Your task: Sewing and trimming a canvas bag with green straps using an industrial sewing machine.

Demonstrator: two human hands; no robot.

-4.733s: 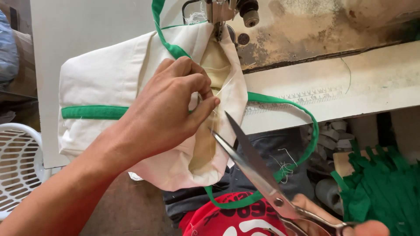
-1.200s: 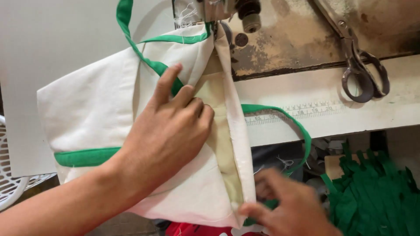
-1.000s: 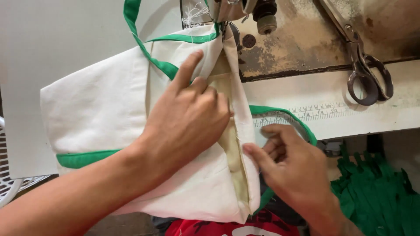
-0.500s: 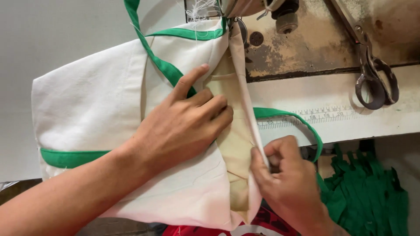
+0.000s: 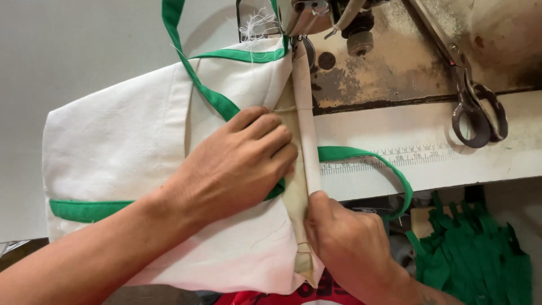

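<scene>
Cream cloth bag [image 5: 130, 152] with green trim lies on the counter [image 5: 429, 164] under the sewing machine [image 5: 316, 14]. Left hand [image 5: 237, 164] flat, fingers spread, pressing it. Right hand [image 5: 347, 243] pinches the folded seam edge [image 5: 305, 135]. Scissors [image 5: 471, 104] lie well apart, right.

Worn sewing machine bed [image 5: 395, 62], rust-stained, occupies the upper right. Below it: white table edge [image 5: 451, 169] with printed ruler [image 5: 395, 158]. Left of it: plain grey wall [image 5: 84, 51].
</scene>
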